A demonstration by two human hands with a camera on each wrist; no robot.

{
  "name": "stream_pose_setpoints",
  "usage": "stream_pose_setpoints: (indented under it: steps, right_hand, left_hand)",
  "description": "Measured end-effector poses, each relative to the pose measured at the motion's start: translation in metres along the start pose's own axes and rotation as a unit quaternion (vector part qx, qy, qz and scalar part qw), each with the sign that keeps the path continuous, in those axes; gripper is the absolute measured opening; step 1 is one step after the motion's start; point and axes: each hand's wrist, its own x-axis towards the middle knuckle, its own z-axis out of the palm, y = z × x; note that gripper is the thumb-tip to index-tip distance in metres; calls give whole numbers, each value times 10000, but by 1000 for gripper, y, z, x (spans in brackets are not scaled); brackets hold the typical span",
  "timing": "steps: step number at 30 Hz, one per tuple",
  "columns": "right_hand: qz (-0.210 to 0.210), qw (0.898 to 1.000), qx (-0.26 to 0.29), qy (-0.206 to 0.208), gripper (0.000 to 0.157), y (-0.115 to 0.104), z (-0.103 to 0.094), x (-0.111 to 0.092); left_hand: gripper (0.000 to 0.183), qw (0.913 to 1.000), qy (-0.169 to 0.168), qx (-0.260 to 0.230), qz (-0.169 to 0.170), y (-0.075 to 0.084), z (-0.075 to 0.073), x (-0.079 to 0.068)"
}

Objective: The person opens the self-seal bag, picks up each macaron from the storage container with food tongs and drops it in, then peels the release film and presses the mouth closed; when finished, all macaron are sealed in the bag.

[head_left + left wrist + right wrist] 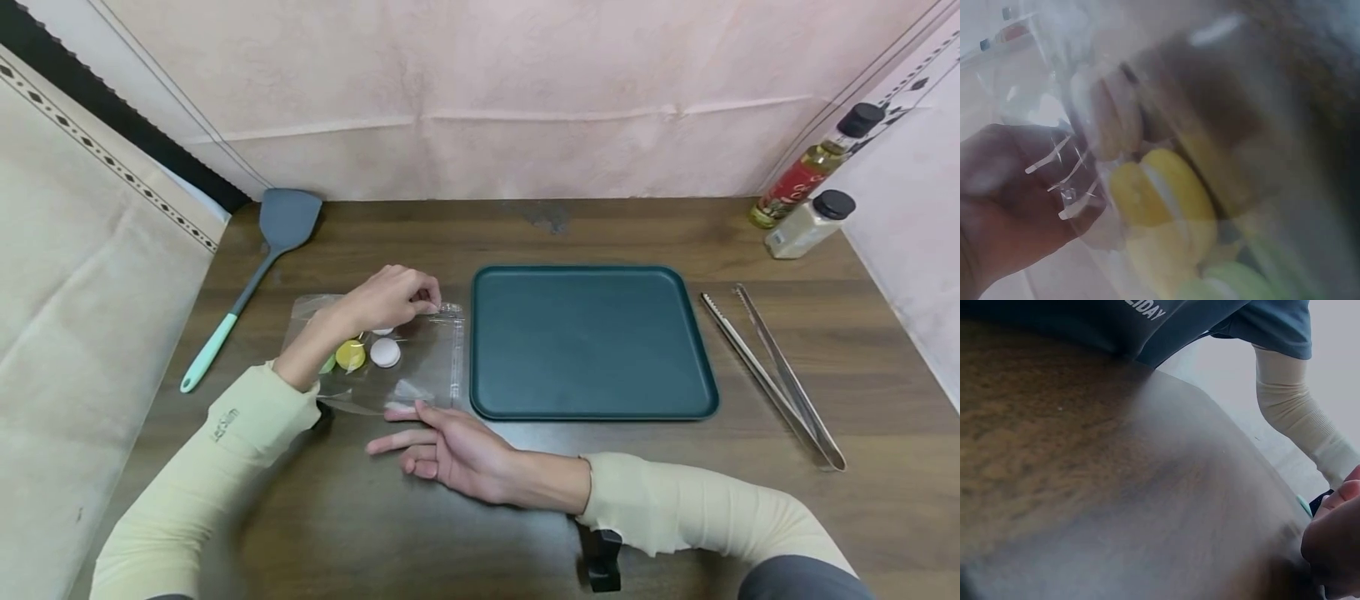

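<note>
A clear plastic bag (431, 358) lies on the table with round pieces in it. White (385, 352), yellow (350, 355) and green (327, 364) ones show through the film. Up close in the left wrist view, the yellow piece (1163, 194) has a pale band, like a macaron. My left hand (390, 297) pinches the bag's far edge, near its zip end. At the bag's near edge is my right hand (465, 454), fingers loosely extended, thumb and index finger by the film. Whether they touch it is unclear. Part of my right hand (1338, 544) enters the right wrist view.
Right of the bag lies a dark green tray (592, 342). Metal tongs (780, 383) rest beyond it. An oil bottle (798, 183) and a jar with a black lid (806, 229) stand at the back right. A turner (281, 229) lies at the left.
</note>
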Motion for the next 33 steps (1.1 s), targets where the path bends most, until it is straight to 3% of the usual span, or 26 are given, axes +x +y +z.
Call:
stream_pose_setpoints:
  steps: [13,19,24,26,28,33]
  right_hand:
    - [-245,9997,-31,12,57,0,2,3]
    - [-205,9968,-576,-516,55,6,2,-8]
    - [-106,9871,-1361,-840,53,-6,-2,-25]
    - [-249,9750,-1999,-935,52,-15,-6,-35]
    - [-498,9529,-2835,-955,51,-25,-11,-45]
    - [-1110,8773,-4643,-500,47,-45,-25,-76]
  left_hand:
    - [13,9990,182,-339,-208,-7,-5,-8]
    - [16,9955,347,-832,-284,-9,-15,-17]
    - [15,9875,314,-1484,-421,-7,-25,-33]
    - [14,9822,318,-1766,-552,-3,-29,-41]
    - [14,9772,368,-1985,-654,1,-34,-48]
    - [10,9725,625,-2165,-591,15,-36,-66]
